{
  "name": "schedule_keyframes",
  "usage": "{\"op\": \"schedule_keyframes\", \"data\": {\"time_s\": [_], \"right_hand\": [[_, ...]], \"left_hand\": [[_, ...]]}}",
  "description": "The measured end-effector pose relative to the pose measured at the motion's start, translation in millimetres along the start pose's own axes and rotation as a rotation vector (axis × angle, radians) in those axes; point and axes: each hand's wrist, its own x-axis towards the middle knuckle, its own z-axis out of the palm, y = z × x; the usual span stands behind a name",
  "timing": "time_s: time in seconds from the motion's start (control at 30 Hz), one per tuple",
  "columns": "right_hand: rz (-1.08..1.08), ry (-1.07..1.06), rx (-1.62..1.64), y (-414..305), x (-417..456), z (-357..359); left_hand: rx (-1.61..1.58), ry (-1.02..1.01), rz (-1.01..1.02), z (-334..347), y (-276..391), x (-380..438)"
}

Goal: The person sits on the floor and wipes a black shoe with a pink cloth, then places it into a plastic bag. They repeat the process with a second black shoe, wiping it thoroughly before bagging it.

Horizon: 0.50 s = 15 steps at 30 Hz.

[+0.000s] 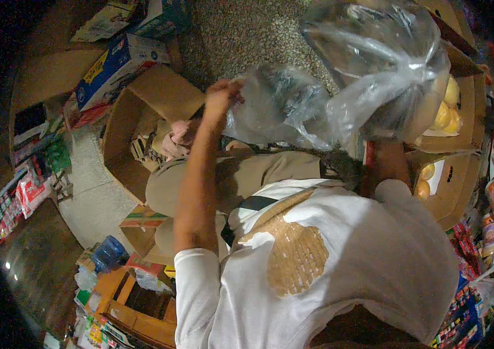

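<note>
My left hand (225,92), slightly blurred, is raised at the upper middle, its fingers closed at the edge of a clear plastic bag (281,104). The sheer plastic spreads to the right and joins or overlaps a larger, puffed clear plastic bag (377,56), gathered at a tight bunch. My right forearm (386,163) reaches up behind or into this larger plastic; my right hand is hidden by its folds and glare, so its grip cannot be made out. Yellow round fruits (447,115), seemingly wrapped, lie in a cardboard box (469,131) just right of the plastic.
An open cardboard box (118,144) with a pink cloth (177,139) stands left of my legs. Beyond it is a blue and white carton (107,70). Another box (456,187) holds more round fruits at right. A wooden stool or crate (138,305) and a blue plastic jug (109,253) are lower left.
</note>
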Motion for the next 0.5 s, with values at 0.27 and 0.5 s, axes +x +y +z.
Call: {"op": "schedule_keyframes", "data": {"time_s": [0.27,0.5], "right_hand": [[-0.035,-0.096,-0.066,6,17,18],[-0.043,-0.254,-0.2,34,39,63]], "left_hand": [[-0.647,-0.439,0.294,-63,31,-113],[-0.542,-0.35,0.386,-38,9,-151]]}}
